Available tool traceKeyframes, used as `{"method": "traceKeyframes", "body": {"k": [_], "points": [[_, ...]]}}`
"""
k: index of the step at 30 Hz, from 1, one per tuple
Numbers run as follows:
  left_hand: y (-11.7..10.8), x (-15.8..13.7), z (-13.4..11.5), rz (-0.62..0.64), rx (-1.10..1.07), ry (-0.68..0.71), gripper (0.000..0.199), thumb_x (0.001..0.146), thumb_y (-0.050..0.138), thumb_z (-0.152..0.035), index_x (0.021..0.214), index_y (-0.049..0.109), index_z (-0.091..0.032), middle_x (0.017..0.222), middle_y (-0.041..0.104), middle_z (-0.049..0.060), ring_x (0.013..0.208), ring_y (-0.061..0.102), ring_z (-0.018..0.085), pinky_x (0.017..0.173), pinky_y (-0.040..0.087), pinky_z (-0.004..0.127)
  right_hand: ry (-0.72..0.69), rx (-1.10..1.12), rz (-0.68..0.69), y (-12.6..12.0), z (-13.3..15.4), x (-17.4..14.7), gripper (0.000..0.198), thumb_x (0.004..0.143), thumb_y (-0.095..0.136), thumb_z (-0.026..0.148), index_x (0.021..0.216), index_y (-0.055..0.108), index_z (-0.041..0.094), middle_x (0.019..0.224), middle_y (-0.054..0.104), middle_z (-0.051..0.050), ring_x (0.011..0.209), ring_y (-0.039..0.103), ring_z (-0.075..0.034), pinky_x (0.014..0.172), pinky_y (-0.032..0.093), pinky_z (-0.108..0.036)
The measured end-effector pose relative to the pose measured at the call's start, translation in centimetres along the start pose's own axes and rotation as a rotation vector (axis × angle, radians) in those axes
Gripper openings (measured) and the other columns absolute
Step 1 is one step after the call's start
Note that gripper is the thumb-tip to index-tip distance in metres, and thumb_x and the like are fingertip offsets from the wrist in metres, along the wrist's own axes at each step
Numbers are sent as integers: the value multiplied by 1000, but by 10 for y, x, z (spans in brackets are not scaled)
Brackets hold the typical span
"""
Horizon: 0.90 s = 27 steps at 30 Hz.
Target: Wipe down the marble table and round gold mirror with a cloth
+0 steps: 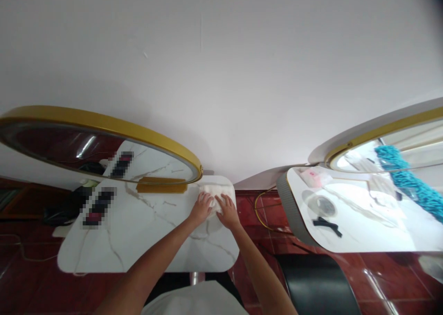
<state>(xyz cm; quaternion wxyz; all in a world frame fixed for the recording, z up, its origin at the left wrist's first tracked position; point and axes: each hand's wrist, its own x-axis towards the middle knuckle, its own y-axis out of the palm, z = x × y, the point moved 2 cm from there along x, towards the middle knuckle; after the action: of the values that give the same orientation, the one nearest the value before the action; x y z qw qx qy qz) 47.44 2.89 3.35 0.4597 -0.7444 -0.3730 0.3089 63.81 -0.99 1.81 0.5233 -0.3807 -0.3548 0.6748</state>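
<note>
A whitish folded cloth (209, 189) lies near the back right corner of a white marble-patterned table (162, 227). My left hand (202, 207) rests on the cloth's left part, fingers spread and slightly bent. On its right part is my right hand (228, 212), also with fingers apart and pressed down on the fabric. Both hands touch the cloth from above, side by side, and cover much of it. What lies under the palms is hidden.
Behind the table's left part stands a gold-rimmed mirror (104, 121) on a gold base (161, 186). A second table (353, 241) at right holds a dark strap (327, 226), a pink-white packet (314, 178) and a round clear item (325, 206). A black chair (320, 282) stands nearby.
</note>
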Motion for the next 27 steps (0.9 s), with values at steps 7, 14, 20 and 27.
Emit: {"method": "traceKeyframes", "body": {"k": [7,14,20,27], "points": [[51,-108,-28,145,-2,35,52,84,51,-29,135,41,-24,141,42,8,137,27,30,110,27,52,34,2,57,40,17,-122,80,73,59,29,146,26,35,151,29,-2,139,20,-30,112,21,-48],[65,-173,-40,311,-83,43,60,81,55,-37,138,38,-26,143,40,8,137,26,35,109,28,54,70,44,211,62,30,-190,82,71,60,36,146,24,40,152,28,2,140,19,-32,112,20,-50],[44,-171,-29,364,-98,37,65,77,58,-32,139,37,-25,143,41,8,136,26,35,110,26,54,47,38,236,55,45,-176,86,67,64,38,145,28,39,149,32,-1,137,23,-33,112,19,-48],[32,-181,8,357,-112,19,64,76,58,-34,136,41,-26,141,41,8,136,25,34,113,23,51,1,43,269,65,71,-151,87,65,66,41,144,29,39,148,34,-2,137,25,-34,111,21,-48]]}}
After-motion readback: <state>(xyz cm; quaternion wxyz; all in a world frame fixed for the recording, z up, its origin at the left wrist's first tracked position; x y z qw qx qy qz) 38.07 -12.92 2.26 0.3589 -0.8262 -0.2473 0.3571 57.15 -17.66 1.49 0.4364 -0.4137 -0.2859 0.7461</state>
